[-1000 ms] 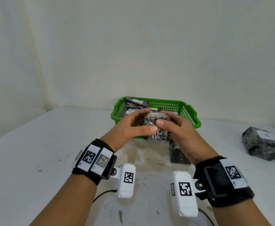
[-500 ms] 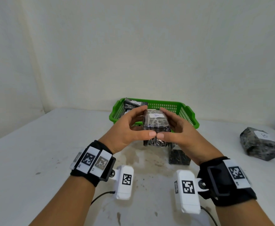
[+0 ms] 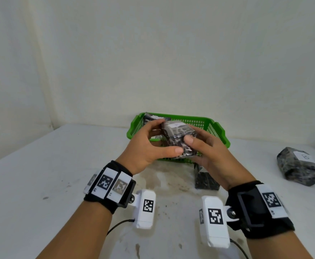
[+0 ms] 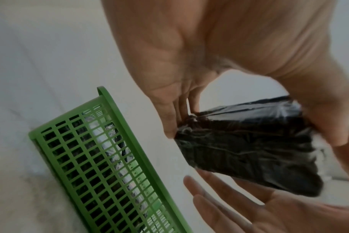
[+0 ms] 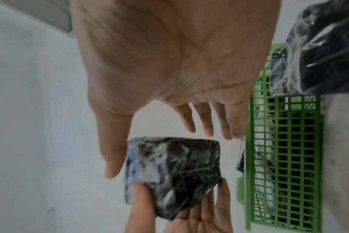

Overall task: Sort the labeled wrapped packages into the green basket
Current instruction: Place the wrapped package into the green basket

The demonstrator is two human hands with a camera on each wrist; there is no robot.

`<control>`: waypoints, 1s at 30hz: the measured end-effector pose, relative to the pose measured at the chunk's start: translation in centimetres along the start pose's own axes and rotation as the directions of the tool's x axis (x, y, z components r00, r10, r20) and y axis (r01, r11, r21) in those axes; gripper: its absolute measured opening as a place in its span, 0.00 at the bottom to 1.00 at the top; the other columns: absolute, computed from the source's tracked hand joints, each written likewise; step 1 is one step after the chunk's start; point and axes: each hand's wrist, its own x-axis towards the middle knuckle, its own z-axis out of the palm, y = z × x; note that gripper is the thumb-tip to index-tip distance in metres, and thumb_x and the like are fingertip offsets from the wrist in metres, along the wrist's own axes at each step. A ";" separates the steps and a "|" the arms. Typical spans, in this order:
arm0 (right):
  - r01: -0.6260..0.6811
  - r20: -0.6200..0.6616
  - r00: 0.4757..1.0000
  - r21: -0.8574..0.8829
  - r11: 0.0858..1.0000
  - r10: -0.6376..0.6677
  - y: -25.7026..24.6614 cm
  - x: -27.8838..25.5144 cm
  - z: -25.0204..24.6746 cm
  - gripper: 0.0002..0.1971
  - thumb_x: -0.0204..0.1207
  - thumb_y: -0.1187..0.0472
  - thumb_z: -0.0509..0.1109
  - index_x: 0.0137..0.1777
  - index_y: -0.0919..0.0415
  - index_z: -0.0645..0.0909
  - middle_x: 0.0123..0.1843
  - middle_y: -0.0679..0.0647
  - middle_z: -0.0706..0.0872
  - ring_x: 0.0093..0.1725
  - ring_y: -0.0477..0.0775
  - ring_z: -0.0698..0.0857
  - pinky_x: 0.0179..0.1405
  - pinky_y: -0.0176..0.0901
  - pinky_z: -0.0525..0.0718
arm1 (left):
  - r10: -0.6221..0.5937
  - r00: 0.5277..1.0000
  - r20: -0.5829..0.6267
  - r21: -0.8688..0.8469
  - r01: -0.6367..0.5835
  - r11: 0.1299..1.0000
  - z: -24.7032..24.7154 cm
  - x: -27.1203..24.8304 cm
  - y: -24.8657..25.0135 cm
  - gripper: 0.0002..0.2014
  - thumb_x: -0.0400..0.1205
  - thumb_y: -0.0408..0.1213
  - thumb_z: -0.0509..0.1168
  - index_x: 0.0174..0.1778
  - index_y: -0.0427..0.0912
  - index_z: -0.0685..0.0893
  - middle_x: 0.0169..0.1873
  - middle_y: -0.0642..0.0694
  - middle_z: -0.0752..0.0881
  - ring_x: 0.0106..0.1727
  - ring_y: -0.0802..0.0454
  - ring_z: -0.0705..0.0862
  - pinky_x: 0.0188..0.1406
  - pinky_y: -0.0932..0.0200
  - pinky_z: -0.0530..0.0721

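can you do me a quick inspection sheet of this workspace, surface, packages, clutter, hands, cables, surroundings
surface: white table, stained and speckled with dark spots in front of the basket.
job's things: green plastic mesh basket holds at least one wrapped package; dark film-wrapped package with a white label is held up in front of it; two more dark wrapped packages on the table, a small one under the right wrist and a labeled one far right.
clutter: nothing seen.
grippers: left hand holds the lifted package by thumb and fingers; right hand touches it with fingers nearly straight.
cables: thin black leads from both wrist cameras.
surroundings: plain white wall.
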 end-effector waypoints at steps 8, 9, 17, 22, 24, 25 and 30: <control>-0.201 0.019 0.979 0.289 0.936 0.204 -1.4 -0.6 0.5 0.27 0.74 0.43 0.74 0.69 0.58 0.86 0.60 0.69 0.93 0.51 0.71 0.94 0.45 0.55 0.96 | 0.071 0.987 -0.143 0.168 -0.047 0.985 1.3 0.1 -0.6 0.63 0.46 0.61 0.85 0.79 0.51 0.68 0.68 0.58 0.78 0.70 0.65 0.78 0.68 0.62 0.82; -0.192 0.004 0.980 0.318 0.929 0.201 -1.4 -0.5 0.3 0.28 0.73 0.46 0.75 0.69 0.61 0.86 0.61 0.70 0.92 0.50 0.71 0.94 0.45 0.55 0.96 | 0.080 0.986 -0.144 0.168 -0.055 0.984 1.2 0.1 -0.5 0.61 0.48 0.60 0.85 0.79 0.51 0.68 0.69 0.58 0.78 0.70 0.65 0.78 0.67 0.65 0.82; -0.236 -0.047 0.966 0.227 0.945 0.253 -0.7 -0.4 -0.6 0.12 0.83 0.56 0.67 0.59 0.60 0.87 0.52 0.62 0.88 0.44 0.62 0.89 0.35 0.49 0.88 | -0.025 0.972 -0.235 0.096 0.049 0.994 0.3 0.9 -0.6 0.31 0.69 0.66 0.70 0.65 0.55 0.85 0.59 0.56 0.88 0.60 0.56 0.88 0.64 0.47 0.86; -0.224 -0.043 0.970 0.222 0.949 0.239 -0.5 -0.2 -0.4 0.10 0.85 0.55 0.68 0.57 0.60 0.86 0.43 0.58 0.89 0.34 0.55 0.87 0.29 0.44 0.84 | -0.066 0.968 -0.240 0.110 0.094 0.989 0.1 0.7 -0.7 0.16 0.79 0.55 0.70 0.57 0.51 0.90 0.51 0.53 0.92 0.56 0.54 0.90 0.64 0.44 0.85; -0.184 -0.069 0.977 0.193 0.964 0.201 -0.3 0.0 -0.3 0.13 0.83 0.54 0.72 0.60 0.62 0.87 0.47 0.61 0.91 0.37 0.56 0.89 0.33 0.44 0.87 | -0.050 0.960 -0.275 0.129 0.089 0.988 0.0 0.7 -0.5 0.14 0.80 0.51 0.70 0.57 0.49 0.91 0.49 0.54 0.93 0.54 0.55 0.90 0.62 0.48 0.86; -0.168 -0.077 0.980 0.178 0.969 0.184 -0.2 0.1 -0.3 0.17 0.79 0.53 0.75 0.62 0.64 0.87 0.49 0.62 0.92 0.39 0.57 0.90 0.36 0.44 0.89 | -0.042 0.957 -0.287 0.142 0.086 0.986 -0.1 0.7 -0.4 0.14 0.80 0.51 0.70 0.57 0.49 0.91 0.48 0.55 0.93 0.53 0.57 0.90 0.59 0.52 0.87; -0.153 -0.142 0.973 0.177 0.972 0.179 0.6 0.6 0.2 0.18 0.80 0.55 0.77 0.63 0.67 0.87 0.53 0.59 0.96 0.49 0.57 0.94 0.46 0.49 0.93 | -0.036 0.956 -0.291 0.161 0.086 0.983 0.1 0.5 -0.4 0.13 0.80 0.51 0.70 0.56 0.50 0.91 0.47 0.56 0.92 0.52 0.59 0.89 0.54 0.59 0.86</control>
